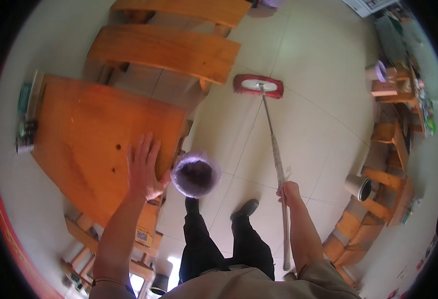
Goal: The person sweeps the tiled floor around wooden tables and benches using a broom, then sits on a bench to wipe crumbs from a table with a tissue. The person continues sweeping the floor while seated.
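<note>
My right hand grips the long handle of a flat dust mop. The mop's red fringed head lies on the tiled floor ahead of me. My left hand is spread, fingers apart, over the near side of an orange-brown wooden table and holds nothing; whether the palm touches the top cannot be told. Just right of that hand stands a round bin with a light purple plastic liner, close to the table's edge and in front of my foot.
Two wooden benches lie beyond the table. Containers stand at its far left end. Along the right wall are wooden chairs, another bin, a purple-rimmed bin and a cluttered wooden shelf or table.
</note>
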Demonstrator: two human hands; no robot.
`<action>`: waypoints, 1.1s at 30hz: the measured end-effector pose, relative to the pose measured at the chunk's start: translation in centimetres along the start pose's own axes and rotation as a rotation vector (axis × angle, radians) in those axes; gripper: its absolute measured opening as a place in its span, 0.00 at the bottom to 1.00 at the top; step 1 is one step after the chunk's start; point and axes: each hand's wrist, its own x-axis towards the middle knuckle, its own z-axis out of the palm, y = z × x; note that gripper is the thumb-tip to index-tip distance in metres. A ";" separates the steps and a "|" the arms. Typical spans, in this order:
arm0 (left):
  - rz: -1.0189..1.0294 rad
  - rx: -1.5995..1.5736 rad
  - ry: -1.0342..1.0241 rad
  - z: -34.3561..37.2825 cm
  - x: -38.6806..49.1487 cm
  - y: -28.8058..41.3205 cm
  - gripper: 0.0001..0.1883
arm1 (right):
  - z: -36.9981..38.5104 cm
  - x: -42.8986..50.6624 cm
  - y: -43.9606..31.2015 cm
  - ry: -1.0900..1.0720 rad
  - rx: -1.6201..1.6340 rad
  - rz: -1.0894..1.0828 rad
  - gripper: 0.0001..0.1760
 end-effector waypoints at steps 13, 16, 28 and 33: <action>-0.021 0.011 0.029 0.3 -0.6 -0.1 0.43 | -2.4 -12.2 9.4 -0.323 -0.513 0.119 0.24; -0.036 0.001 0.016 0.1 -1.1 0.2 0.43 | 2.7 -11.4 8.0 -0.342 -0.450 0.104 0.25; 0.016 0.030 0.220 1.8 -1.3 -0.6 0.39 | -3.6 -11.7 25.5 -0.178 -1.006 -0.248 0.34; 0.047 0.070 0.271 2.4 -1.1 -0.8 0.37 | -8.4 -15.3 27.2 -0.224 -1.031 -0.303 0.31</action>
